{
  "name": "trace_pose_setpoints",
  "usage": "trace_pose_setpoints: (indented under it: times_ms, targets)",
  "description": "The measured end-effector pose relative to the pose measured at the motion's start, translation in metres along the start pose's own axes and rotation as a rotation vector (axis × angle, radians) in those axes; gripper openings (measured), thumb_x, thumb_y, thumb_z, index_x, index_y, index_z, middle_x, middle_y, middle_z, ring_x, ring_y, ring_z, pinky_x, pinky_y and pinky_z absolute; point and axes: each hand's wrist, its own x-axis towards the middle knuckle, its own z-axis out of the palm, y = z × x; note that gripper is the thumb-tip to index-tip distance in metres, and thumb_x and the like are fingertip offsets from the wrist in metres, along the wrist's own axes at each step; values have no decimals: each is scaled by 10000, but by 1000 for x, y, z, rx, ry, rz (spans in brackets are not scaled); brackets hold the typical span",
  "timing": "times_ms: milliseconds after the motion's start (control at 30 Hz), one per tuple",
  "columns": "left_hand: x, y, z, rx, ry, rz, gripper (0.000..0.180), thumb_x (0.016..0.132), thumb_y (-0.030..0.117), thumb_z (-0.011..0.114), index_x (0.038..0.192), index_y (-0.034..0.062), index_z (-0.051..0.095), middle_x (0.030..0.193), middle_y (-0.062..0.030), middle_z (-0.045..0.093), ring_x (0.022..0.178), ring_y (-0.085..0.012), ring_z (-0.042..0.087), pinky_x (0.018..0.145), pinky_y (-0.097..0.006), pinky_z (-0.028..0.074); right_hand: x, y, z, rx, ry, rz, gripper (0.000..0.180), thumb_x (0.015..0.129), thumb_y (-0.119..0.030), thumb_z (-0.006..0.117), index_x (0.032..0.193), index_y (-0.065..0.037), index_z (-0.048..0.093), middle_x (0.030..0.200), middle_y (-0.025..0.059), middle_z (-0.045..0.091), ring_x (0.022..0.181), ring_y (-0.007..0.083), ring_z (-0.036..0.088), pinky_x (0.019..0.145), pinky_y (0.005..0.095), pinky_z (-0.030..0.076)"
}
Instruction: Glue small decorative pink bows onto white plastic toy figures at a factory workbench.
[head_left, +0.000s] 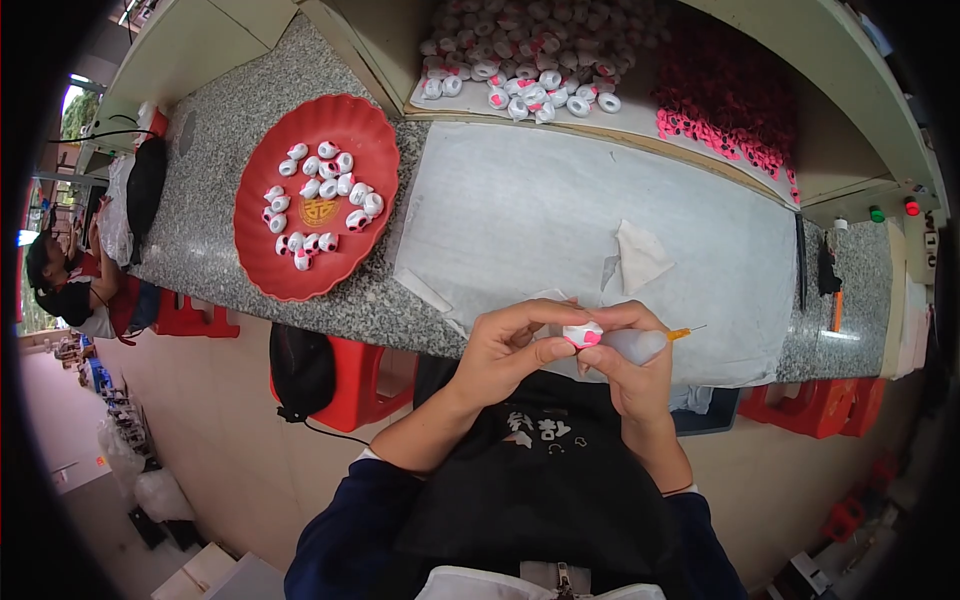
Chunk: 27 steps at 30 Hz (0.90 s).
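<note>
My left hand (510,348) pinches a small white-and-pink piece (582,335) between thumb and fingers, above the near part of the white sheet. From the other side, the thumb and forefinger of my right hand (637,378) also press on this piece. Tucked in the right hand is a translucent squeeze bottle (640,347). Its orange nozzle and thin needle tip (684,333) point to the right, away from the piece. The bottle's lower part is hidden by the fingers.
A red scalloped plate (262,255) with several similar pieces stands at left. White pieces (540,85) and pink parts (720,115) are heaped on the shelf behind the white sheet (500,220). A crumpled cloth (642,257) lies on it. Red stools (365,385) stand below; another person (85,275) sits far left.
</note>
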Motion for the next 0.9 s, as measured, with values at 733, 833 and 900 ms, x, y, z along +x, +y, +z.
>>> trace_pose_setpoints:
  times_ms: [733, 833, 900]
  targets:
    - [0, -3, 4, 126, 81, 87, 262, 709, -50, 550, 969, -19, 544, 943, -99, 570, 921, -151, 513, 946, -362, 276, 1, 2, -5, 0, 2, 61, 249, 679, 44, 580, 920, 14, 524, 731, 64, 562, 615, 82, 518, 511, 180, 412]
    - [-2, -6, -1, 82, 38, 70, 256, 710, -45, 556, 965, -24, 545, 943, -108, 568, 922, -152, 510, 953, -360, 263, 1, 1, -8, 14, -40, 67, 248, 685, 35, 581, 925, 19, 522, 751, 80, 572, 631, 95, 532, 513, 189, 422]
    - [-3, -7, -2, 70, 49, 41, 241, 704, -12, 572, 940, -42, 534, 951, -150, 558, 895, -194, 537, 923, -378, 300, 2, 1, -9, 34, -61, 71, 244, 689, 29, 580, 926, 22, 521, 758, 88, 575, 638, 102, 538, 513, 194, 426]
